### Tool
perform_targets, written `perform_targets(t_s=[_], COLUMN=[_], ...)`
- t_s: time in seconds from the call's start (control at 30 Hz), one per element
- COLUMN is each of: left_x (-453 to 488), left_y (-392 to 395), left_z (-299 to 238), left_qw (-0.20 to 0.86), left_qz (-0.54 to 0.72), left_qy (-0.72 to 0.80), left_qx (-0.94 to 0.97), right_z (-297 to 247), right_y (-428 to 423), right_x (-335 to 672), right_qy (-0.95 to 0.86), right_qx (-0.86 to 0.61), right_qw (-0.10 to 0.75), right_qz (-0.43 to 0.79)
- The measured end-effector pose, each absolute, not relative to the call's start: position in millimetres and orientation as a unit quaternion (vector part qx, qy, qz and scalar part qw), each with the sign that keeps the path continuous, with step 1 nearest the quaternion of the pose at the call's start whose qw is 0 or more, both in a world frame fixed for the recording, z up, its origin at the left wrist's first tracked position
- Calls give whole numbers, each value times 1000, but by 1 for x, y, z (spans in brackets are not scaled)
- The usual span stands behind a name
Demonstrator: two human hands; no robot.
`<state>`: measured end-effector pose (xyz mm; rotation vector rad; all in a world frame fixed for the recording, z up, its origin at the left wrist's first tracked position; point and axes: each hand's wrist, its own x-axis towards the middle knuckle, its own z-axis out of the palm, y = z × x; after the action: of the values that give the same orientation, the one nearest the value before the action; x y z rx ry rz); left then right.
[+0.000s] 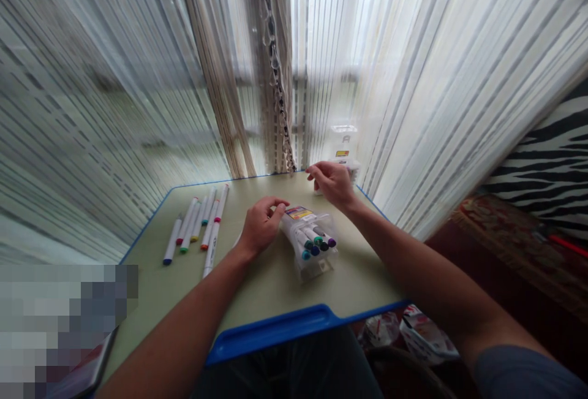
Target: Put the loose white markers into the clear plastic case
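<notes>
A clear plastic case lies on the table with its open end toward me. Several white markers with teal, green, blue and purple ends show inside it. My left hand is closed at the left of the case, its fingertips by the case's far corner. Part of a white object peeks out beside that wrist; what the hand grips is hidden. Above the table, beyond the case, my right hand is raised with fingers curled together and nothing visible in them. Behind it stands a second clear case, partly covered by the hand.
Several loose markers lie in a group on the left of the pale table, which has a blue rim and tray edge. String curtains hang close behind it. Plastic bags sit on the floor at the right.
</notes>
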<state>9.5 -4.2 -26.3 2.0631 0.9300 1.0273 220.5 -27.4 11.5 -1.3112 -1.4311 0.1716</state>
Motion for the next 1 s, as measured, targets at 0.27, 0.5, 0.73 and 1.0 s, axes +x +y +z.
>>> perform_targets(t_s=[0.27, 0.5, 0.73, 1.0], left_x=[7, 9, -24, -152], left_y=[-7, -5, 10, 30], left_z=[-17, -6, 41, 64], left_qw=[235, 201, 140, 13], left_qz=[410, 413, 320, 134], left_qy=[373, 405, 454, 605], left_qx=[799, 790, 820, 785], right_z=[-30, -39, -39, -37], right_y=[-33, -30, -32, -32], right_x=[234, 226, 226, 225], right_qy=[-657, -681, -681, -680], right_qx=[-591, -571, -556, -555], right_qw=[468, 459, 474, 478], right_qz=[-7, -21, -36, -34])
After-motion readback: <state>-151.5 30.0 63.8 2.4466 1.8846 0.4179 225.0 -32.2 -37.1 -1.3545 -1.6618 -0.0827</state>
